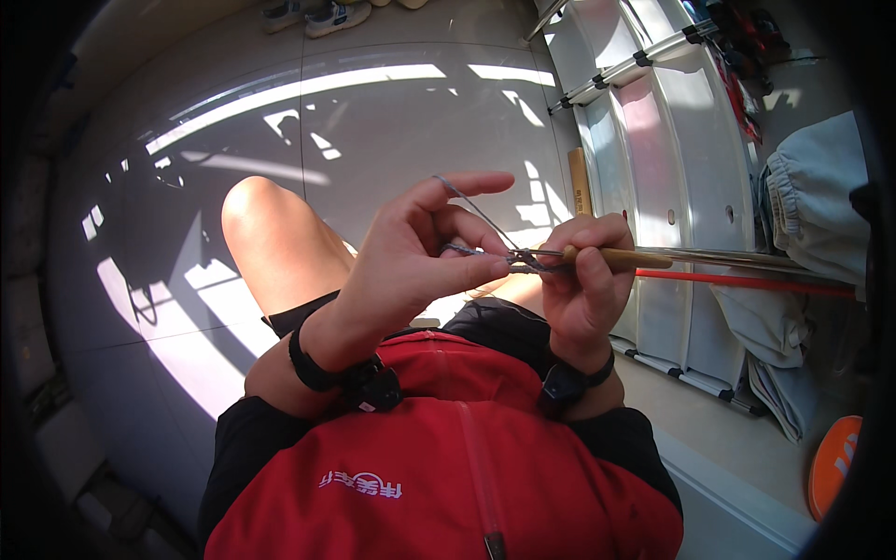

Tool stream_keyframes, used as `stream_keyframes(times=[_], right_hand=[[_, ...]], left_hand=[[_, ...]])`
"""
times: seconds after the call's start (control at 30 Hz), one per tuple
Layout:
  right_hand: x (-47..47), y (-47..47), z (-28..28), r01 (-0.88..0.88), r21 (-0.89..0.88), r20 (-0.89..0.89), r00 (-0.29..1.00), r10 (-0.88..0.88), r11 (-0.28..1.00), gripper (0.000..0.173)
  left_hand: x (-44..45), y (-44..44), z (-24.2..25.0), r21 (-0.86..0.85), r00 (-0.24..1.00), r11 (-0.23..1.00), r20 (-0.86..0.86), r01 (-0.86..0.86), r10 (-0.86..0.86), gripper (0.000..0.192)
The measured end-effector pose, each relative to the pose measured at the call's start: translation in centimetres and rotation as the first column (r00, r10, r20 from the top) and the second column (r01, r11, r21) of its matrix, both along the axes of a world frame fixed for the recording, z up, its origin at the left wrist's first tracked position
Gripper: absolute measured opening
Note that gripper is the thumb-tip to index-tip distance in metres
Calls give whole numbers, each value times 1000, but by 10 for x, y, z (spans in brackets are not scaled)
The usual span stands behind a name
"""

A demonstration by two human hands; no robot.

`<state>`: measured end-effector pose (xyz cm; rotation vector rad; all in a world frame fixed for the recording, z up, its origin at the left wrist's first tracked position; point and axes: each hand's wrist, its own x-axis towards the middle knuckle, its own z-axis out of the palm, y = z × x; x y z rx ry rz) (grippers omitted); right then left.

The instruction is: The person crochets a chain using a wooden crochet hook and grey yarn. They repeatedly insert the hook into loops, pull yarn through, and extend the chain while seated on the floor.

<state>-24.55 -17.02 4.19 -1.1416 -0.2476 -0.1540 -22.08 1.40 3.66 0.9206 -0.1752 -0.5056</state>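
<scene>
My right hand (586, 280) grips a crochet hook (616, 259) by its wooden handle. The hook's thin metal shaft points left into a small strip of grey crocheted yarn (525, 260). Thumb and fingers of my left hand (413, 245) pinch that strip just beside the hook's tip. A strand of grey yarn (476, 203) loops over my raised left index finger and runs down to the hook. The strip's right end lies against my right fingers. Part of the work is hidden behind both hands.
To my right stands a rack of white panels (651, 175) with metal tubes. A red rod (742, 278) and pale cloth (819, 189) are beside it. Shoes (336, 17) rest on the sunlit tiled floor (392, 126) ahead. An orange round object (833, 465) is at the lower right.
</scene>
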Motion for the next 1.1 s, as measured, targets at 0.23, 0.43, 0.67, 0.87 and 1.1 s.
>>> stream_keyframes(times=[0.23,0.43,0.67,0.87,1.1], right_hand=[[1,-5,5,-11,-27,33,999,11,1000,11],[-1,-7,7,46,-124,94,995,-34,991,12],[-5,-9,9,97,-335,268,963,-3,937,16],[-7,-6,18,381,-667,574,810,116,641,34],[-5,4,17,513,-656,683,716,146,554,37]], left_hand=[[1,-1,3,7,1000,1000,1,3,-3,63],[1,-1,5,21,1000,1000,3,-14,14,63],[-1,-3,2,50,991,993,88,-104,100,55],[-5,-6,-3,139,932,947,267,-290,246,51],[-8,-6,-8,166,809,876,488,-453,327,52]])
